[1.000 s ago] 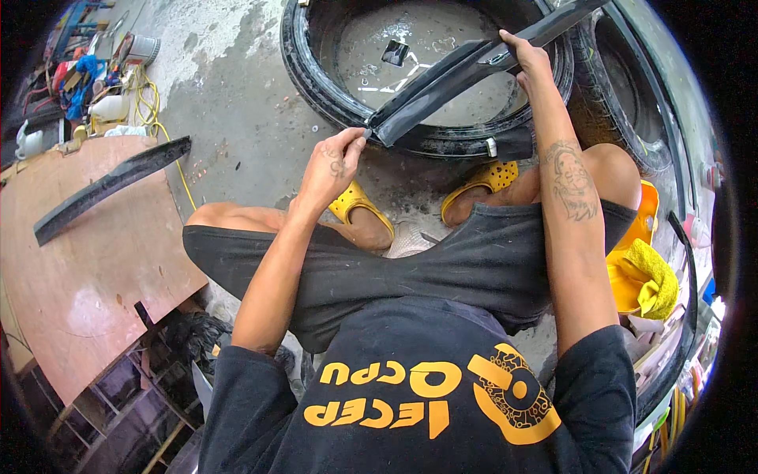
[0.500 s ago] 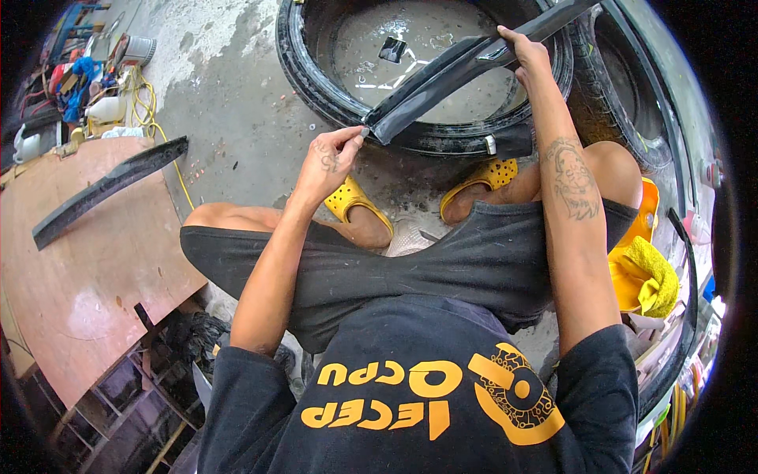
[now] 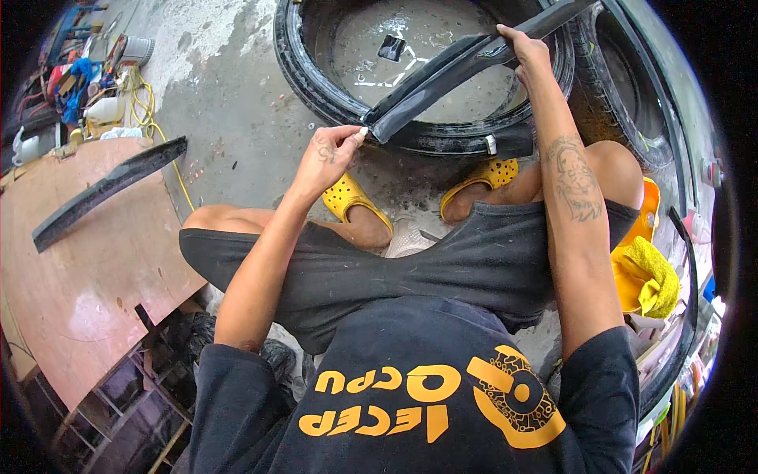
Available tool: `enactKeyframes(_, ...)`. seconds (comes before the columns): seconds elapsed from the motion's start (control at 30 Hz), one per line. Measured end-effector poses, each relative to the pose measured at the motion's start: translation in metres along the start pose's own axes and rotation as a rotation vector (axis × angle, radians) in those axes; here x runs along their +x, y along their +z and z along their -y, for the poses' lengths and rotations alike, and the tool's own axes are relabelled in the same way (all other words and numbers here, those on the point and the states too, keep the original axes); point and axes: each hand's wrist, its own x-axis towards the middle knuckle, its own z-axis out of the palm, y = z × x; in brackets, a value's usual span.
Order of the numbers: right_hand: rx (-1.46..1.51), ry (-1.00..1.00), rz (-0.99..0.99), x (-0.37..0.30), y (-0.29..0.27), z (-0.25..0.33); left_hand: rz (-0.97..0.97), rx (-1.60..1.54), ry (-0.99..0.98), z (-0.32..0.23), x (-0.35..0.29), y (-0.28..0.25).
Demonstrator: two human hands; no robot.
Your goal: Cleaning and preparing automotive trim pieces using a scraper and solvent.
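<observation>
Pinkish plywood (image 3: 110, 276) takes up our left side, and across its upper part lies a dark bar (image 3: 110, 189). Past its far edge we see a pale bucket (image 3: 136, 50), with bare grey floor (image 3: 229, 103) to the right of that.

Next comes our left hand (image 3: 330, 156), raised to the near end of the strip (image 3: 434, 89). Its thumb and forefinger pinch a small pale bit (image 3: 361, 133); we cannot make out what that is, nor whether it is joined to the strip. Long and black, the strip slants up and rightward over the big tyre (image 3: 298, 79), which lies flat; we cannot tell whether the two touch.

Our right hand (image 3: 529, 54) grasps the strip farther up, some of its fingers hidden. We take the step in hand to be fine work at the near end, the left fingertips busy while the right steadies the length. The next move, we judge, calls for a firm right hold and a careful, small action of the left pinch.

Rightmost we have a second tyre (image 3: 592, 87) and, lower down, a yellow cloth (image 3: 662, 276).
</observation>
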Motion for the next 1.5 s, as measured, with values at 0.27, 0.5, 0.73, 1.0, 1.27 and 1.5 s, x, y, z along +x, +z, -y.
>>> enactKeyframes(0.27,-0.06,0.0,0.004,-0.004,0.003,0.007,-0.085,0.207,0.158,0.007,0.003,0.0)
enactKeyframes(0.5,-0.013,0.01,-0.014,0.0,-0.002,0.007,-0.096,0.25,0.202,0.003,0.004,0.004)
enactKeyframes(0.73,-0.11,0.058,-0.051,0.013,-0.006,0.007,-0.114,0.257,0.22,-0.004,0.004,0.004)
enactKeyframes(1.0,0.03,0.0,-0.013,0.003,0.011,-0.002,-0.186,0.323,0.306,0.005,-0.004,0.004)
enactKeyframes(1.27,-0.113,-0.016,-0.097,0.033,0.0,-0.015,-0.245,0.401,0.338,0.001,-0.009,0.013)
enactKeyframes(1.5,-0.12,0.032,-0.087,0.021,-0.005,-0.001,0.037,0.206,0.111,0.002,0.009,-0.006)
